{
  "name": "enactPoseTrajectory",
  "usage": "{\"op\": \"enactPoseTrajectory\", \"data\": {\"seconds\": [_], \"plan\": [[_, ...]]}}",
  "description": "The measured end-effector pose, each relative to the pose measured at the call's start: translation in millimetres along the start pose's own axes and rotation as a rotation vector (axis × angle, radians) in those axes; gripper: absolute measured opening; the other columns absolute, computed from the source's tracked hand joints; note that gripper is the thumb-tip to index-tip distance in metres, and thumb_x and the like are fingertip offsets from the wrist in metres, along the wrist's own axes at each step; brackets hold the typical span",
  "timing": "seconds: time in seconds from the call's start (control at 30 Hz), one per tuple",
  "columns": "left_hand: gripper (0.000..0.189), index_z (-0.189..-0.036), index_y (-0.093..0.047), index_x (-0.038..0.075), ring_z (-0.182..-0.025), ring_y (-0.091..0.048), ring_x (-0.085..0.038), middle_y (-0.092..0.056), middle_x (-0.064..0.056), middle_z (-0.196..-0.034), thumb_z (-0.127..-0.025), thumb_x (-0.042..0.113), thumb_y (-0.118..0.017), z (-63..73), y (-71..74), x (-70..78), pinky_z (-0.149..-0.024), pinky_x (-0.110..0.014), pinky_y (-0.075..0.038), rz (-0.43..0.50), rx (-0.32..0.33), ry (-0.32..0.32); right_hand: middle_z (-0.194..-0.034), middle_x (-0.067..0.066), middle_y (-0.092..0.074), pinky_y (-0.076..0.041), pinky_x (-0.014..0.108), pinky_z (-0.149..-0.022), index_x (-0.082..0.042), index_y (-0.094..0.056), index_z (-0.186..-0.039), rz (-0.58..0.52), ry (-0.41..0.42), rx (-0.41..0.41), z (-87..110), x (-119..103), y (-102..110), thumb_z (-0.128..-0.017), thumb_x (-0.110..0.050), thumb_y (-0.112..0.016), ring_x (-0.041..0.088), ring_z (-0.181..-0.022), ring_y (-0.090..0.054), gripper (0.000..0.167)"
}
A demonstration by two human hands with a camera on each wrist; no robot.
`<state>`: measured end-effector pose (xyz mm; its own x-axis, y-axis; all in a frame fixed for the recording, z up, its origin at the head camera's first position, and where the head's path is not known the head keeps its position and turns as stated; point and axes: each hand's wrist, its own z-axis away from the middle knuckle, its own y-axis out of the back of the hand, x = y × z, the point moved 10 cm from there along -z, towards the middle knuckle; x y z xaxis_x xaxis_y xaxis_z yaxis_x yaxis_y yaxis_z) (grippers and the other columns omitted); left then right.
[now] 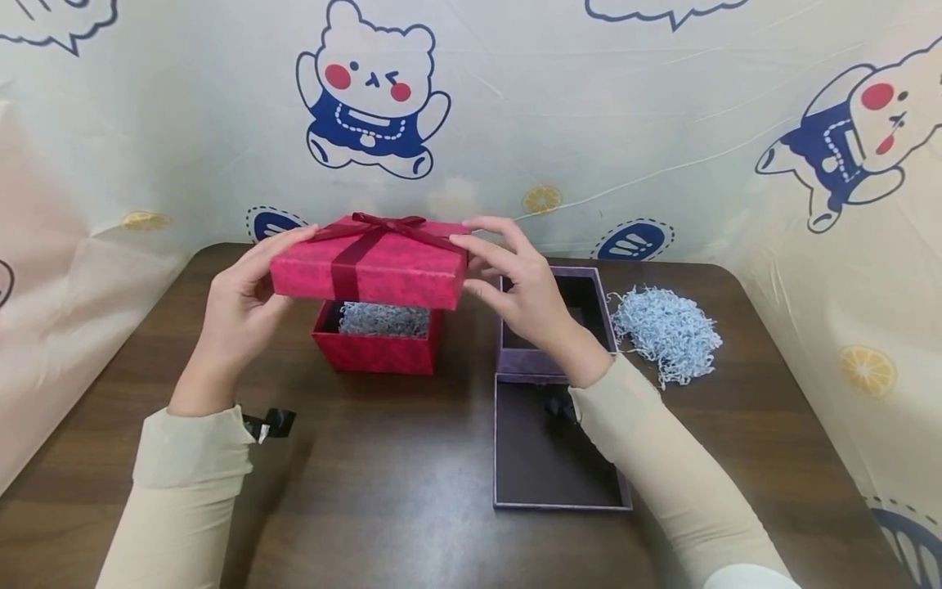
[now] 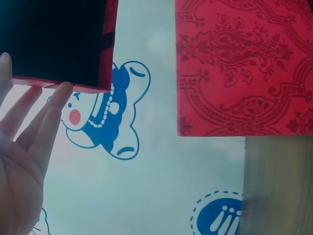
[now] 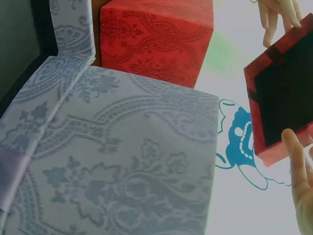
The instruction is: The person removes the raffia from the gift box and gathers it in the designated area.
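Note:
A red gift box lid (image 1: 368, 276) with a dark red ribbon bow is held up between both hands, tilted. My left hand (image 1: 239, 298) grips its left end; my right hand (image 1: 524, 282) holds the right end by the edge. In both wrist views the lid's black inside (image 2: 54, 44) shows. Below and behind the lid, apart from it, stands the open red box (image 1: 379, 357) on the table. Pale blue shredded paper (image 1: 384, 321) lies inside the box, partly hidden by the lid. The red box's patterned side (image 2: 244, 68) fills the upper right of the left wrist view.
Right of the red box sits an open purple box (image 1: 599, 303), its dark-lined lid (image 1: 552, 466) folded toward me. A pile of blue shredded paper (image 1: 670, 335) lies beside it. Cartoon-printed cloth (image 1: 515, 106) hangs behind the brown table (image 1: 383, 483).

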<state>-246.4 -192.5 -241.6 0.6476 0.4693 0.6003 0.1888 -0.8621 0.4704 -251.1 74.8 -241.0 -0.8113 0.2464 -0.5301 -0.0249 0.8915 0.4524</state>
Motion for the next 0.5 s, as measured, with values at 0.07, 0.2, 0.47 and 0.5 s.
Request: {"op": "enactPoseTrajectory", "data": {"seconds": [0.07, 0.2, 0.47, 0.5], "plan": [[0.052, -0.136, -0.061, 0.009, -0.123, -0.057, -0.004, -0.063, -0.001, -0.137, -0.087, -0.007, -0.069, -1.0, 0.8, 1.4, -0.094, -0.008, -0.048, -0.006, 0.002, 0.002, -0.133, 0.015, -0.059, -0.061, 0.034, -0.083, -0.003, -0.064, -0.129, -0.002, -0.001, -0.019, -0.1, -1.5, -1.0, -0.082, -0.005, -0.079, 0.020, -0.093, -0.071, 0.050], [0.049, -0.135, -0.062, 0.010, -0.121, -0.057, 0.000, -0.064, 0.008, -0.135, -0.088, -0.005, -0.068, -0.2, 0.7, 0.3, -0.092, -0.006, -0.047, -0.031, -0.011, 0.027, -0.128, 0.013, -0.065, -0.061, 0.030, -0.082, -0.003, -0.063, -0.130, -0.010, -0.024, -0.070, 1.8, -1.4, -4.5, -0.082, -0.005, -0.079, 0.017, -0.091, -0.071, 0.051], [0.048, -0.132, -0.065, 0.010, -0.116, -0.059, 0.005, -0.064, 0.013, -0.133, -0.086, -0.005, -0.071, 1.9, 5.1, 6.2, -0.088, -0.005, -0.048, -0.056, -0.003, 0.015, -0.119, 0.012, -0.070, -0.060, 0.027, -0.076, -0.002, -0.066, -0.126, 0.000, -0.042, -0.070, 4.7, -2.8, -3.3, -0.079, -0.004, -0.082, 0.013, -0.082, -0.070, 0.049], [0.048, -0.131, -0.065, 0.009, -0.114, -0.060, 0.004, -0.065, 0.012, -0.133, -0.086, -0.005, -0.071, 1.7, 6.4, 8.4, -0.088, -0.005, -0.048, -0.057, 0.003, 0.004, -0.118, 0.012, -0.070, -0.060, 0.027, -0.075, -0.002, -0.066, -0.125, -0.005, -0.043, -0.067, 5.2, -3.5, -3.1, -0.079, -0.003, -0.082, 0.013, -0.081, -0.071, 0.050]]}}
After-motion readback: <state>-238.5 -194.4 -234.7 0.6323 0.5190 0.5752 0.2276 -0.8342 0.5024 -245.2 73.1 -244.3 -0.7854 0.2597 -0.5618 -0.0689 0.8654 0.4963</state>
